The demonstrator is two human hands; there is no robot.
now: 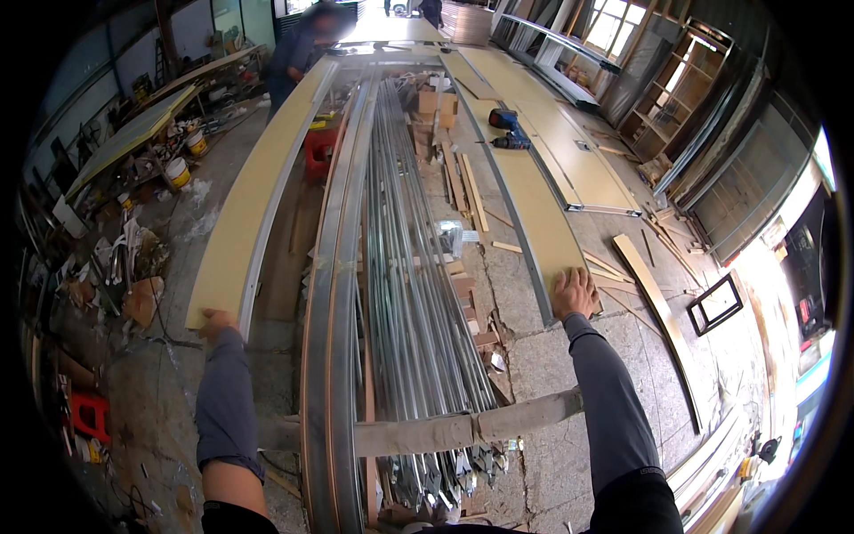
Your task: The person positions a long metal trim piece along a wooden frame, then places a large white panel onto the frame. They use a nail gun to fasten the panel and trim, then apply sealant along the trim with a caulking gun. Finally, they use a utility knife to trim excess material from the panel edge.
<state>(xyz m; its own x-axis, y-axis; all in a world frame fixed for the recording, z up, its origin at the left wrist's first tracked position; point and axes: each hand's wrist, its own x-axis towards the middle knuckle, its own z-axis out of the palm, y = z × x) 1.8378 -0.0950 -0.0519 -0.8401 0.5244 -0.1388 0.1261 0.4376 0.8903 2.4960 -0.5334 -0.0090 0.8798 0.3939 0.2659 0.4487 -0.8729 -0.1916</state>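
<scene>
Two long, cream-faced panels with grey metal edges run away from me, joined by a crosspiece at the far end into an open door-frame shape. At the near end of the left panel (253, 209) is my left hand (219, 324), closed round its corner; some fingers are hidden. My right hand (574, 292) grips the near end of the right panel (534, 200), its knuckles bent over the top face and the thumb out of sight. A blue and black cordless drill (510, 130) lies on the right panel, beyond my right hand.
Between the panels lie bundled metal strips (414, 294) and long grey channels (334, 267), with a wrapped crossbar (427, 434) near me. A red stool (320, 153) stands below. Another person (298, 53) is at the far left. Timber strips (654, 325) and a small black frame (714, 304) are rightward.
</scene>
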